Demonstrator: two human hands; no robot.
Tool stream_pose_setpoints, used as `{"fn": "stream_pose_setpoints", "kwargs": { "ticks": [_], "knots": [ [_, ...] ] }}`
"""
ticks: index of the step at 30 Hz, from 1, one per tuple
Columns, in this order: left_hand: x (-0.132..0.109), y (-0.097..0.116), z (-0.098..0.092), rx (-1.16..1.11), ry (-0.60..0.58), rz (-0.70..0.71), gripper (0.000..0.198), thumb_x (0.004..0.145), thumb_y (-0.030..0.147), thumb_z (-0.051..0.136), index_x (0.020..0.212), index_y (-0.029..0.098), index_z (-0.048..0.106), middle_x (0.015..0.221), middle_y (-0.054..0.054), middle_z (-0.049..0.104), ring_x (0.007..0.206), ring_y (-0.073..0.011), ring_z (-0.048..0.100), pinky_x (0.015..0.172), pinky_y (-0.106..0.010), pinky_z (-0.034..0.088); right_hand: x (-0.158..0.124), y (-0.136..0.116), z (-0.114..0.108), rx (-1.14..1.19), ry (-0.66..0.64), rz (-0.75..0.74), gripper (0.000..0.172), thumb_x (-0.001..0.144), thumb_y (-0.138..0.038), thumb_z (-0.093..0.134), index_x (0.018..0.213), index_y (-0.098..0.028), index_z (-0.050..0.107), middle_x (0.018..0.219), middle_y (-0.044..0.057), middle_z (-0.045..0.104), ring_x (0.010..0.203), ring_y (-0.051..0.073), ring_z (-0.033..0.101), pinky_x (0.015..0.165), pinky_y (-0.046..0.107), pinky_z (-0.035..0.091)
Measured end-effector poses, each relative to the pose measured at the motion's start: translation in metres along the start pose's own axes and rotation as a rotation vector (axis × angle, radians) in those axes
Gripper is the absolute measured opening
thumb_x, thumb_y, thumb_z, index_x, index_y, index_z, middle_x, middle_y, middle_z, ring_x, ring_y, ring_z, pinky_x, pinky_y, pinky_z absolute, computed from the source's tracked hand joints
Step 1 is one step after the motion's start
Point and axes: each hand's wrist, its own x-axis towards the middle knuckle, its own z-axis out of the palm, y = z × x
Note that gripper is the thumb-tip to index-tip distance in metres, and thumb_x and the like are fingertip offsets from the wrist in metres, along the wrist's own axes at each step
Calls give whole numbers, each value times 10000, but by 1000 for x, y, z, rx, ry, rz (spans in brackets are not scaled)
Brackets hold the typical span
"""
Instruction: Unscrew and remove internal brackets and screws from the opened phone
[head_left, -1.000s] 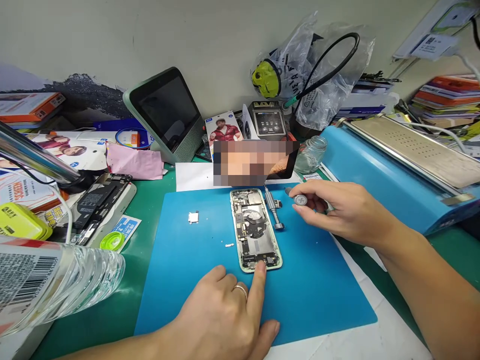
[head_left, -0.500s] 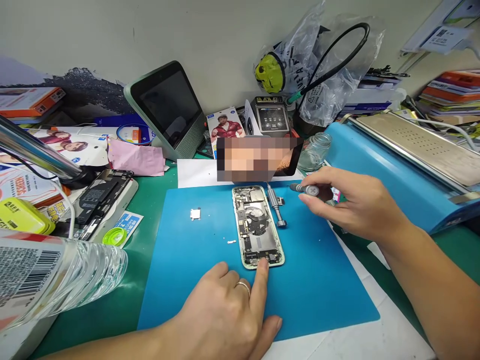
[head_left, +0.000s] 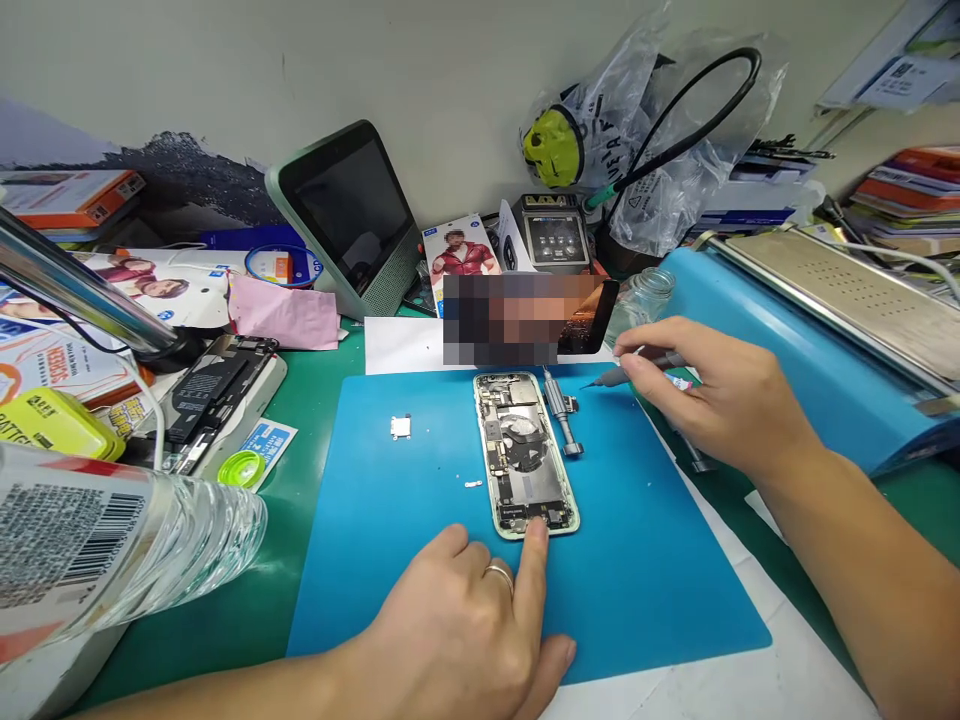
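Note:
An opened phone body (head_left: 525, 450) with exposed inner parts lies on the blue mat (head_left: 405, 560). The index finger of my left hand (head_left: 480, 610) rests on its bottom end; the thumb is apart and the other fingers are curled, holding nothing. To the right, above the mat's edge, my right hand (head_left: 705, 400) grips a grey screwdriver (head_left: 616, 376), its thin tip pointing left. Another grey tool (head_left: 561, 412) lies beside the phone's right edge. Left of the phone are a small silvery part (head_left: 401, 427) and a tiny white piece (head_left: 472, 484).
Behind the phone leans a dark phone (head_left: 589, 316) with a partly blurred screen, near a glass jar (head_left: 651, 295). A tablet-like display (head_left: 345, 210) stands at the back left. A clear container (head_left: 202, 545) is at the front left, and a blue-covered metal device (head_left: 750, 340) at the right.
In my right hand the screwdriver has turned from its end facing me to lying with its tip pointing left. My left finger stays on the phone. The whole view has shifted slightly.

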Motion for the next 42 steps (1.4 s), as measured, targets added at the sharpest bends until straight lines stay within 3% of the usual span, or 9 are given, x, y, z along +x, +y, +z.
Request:
{"fn": "stream_pose_setpoints", "kwargs": {
  "ticks": [6, 9, 12, 15, 19, 23, 36, 42],
  "knots": [
    [0, 0, 3, 17, 46, -12, 598, 907, 444, 593, 1309, 2, 608, 587, -24, 656, 493, -188, 575, 507, -347, 456, -4, 3, 5, 25, -113, 102, 449, 956, -374, 616, 1366, -245, 490, 1066, 69, 743, 806, 232, 739, 595, 327, 551],
    [1, 1, 5, 29, 70, -8, 585, 905, 437, 580, 1293, 2, 621, 563, -20, 642, 478, -187, 568, 499, -343, 447, -5, 3, 6, 38, -129, 116, 463, 964, -341, 595, 1393, -260, 443, 1054, 60, 739, 749, 221, 730, 569, 331, 548],
    [2, 0, 7, 37, 96, -3, 574, 896, 441, 571, 1265, 7, 643, 544, -18, 629, 449, -185, 546, 482, -339, 433, -7, -7, 3, 95, -49, 100, 464, 949, -293, 623, 1377, -325, 447, 1018, 36, 734, 762, 228, 721, 561, 341, 544],
    [3, 0, 11, 60, 139, -1, 565, 884, 455, 564, 1216, 11, 671, 515, -17, 608, 418, -187, 525, 464, -336, 426, -12, -26, 4, 351, 84, 14, 498, 890, -212, 704, 1309, -370, 487, 907, 1, 722, 761, 222, 716, 566, 334, 564],
    [4, -1, 14, 80, 187, 5, 554, 866, 473, 572, 1157, 18, 696, 523, -32, 625, 408, -189, 527, 472, -336, 439, -21, -50, 20, 673, 65, 7, 440, 861, -123, 721, 1182, -354, 527, 889, -8, 729, 763, 197, 727, 644, 332, 614],
    [4, -2, 14, 84, 195, -1, 547, 863, 466, 580, 1154, 18, 697, 529, -32, 629, 415, -188, 531, 476, -337, 440, -27, -57, 36, 811, -49, 44, 339, 893, -111, 685, 1110, -320, 529, 919, -9, 713, 795, 161, 729, 664, 282, 629],
    [3, -1, 4, 11, 97, -22, 545, 933, 411, 539, 1257, -18, 626, 604, -49, 668, 483, -199, 567, 497, -364, 439, -28, -58, 42, 801, -156, 110, 182, 895, -203, 693, 1004, -257, 558, 902, 25, 717, 788, 182, 726, 640, 300, 622],
    [2, -1, 3, 2, 77, -22, 566, 914, 418, 563, 1278, -12, 623, 601, -38, 664, 486, -195, 567, 501, -364, 439, -28, -58, 41, 797, -151, 93, 204, 900, -166, 681, 1018, -266, 548, 906, 14, 707, 791, 167, 720, 653, 286, 616]
  ]
}}
